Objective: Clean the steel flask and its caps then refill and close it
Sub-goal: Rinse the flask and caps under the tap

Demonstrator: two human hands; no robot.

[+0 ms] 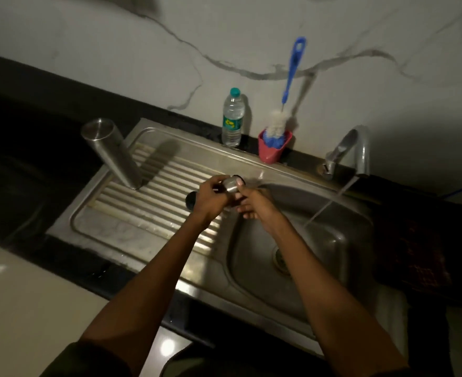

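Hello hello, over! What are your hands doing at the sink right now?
Left hand grips the steel cap; right hand rubbing it. Flask stands mouth down on the drainboard. Tap running. Nothing in the way.

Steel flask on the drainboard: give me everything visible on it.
The steel flask is a plain brushed-metal cylinder with no label or handle showing. It stands on the ribbed drainboard at the left of the sink and looks tilted in the wide-angle view. The end facing the camera looks flat and closed; whether that is its base cannot be told. It casts a shadow to the right. Neither hand touches it; both hands work on a small steel cap nearby.
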